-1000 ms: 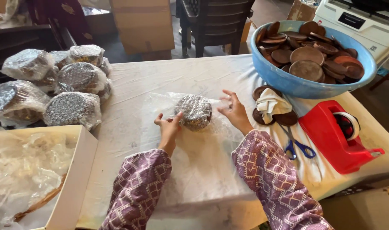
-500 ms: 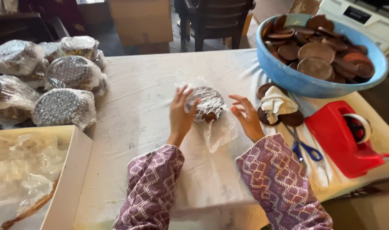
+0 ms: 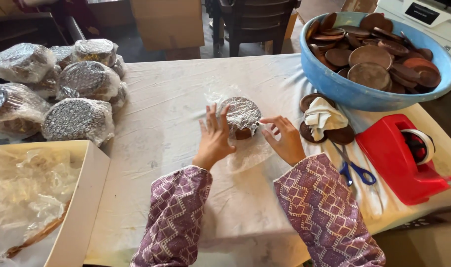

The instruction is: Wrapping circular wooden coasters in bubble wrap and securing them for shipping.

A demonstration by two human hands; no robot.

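Wrapped stack [image 3: 240, 116]: mid-table, clear film over top — loose film trails toward the person.
Left hand [image 3: 214, 138]: fingers spread, pressing film at stack's side.
Right hand [image 3: 284, 139]: open, fingertips tucking film.
Done: five wrapped bundles [image 3: 77, 118] at left.
Left: blue basin [image 3: 334, 86] full of brown discs.

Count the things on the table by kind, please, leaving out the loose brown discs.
Wrapped bundles at the far left: 6 that I can tell apart
Bundle between the left hand and right hand, half in film: 1
Blue bowl: 1
Tape dispenser: 1
Scissors: 1
White cloth: 1
Box: 1
Total: 12
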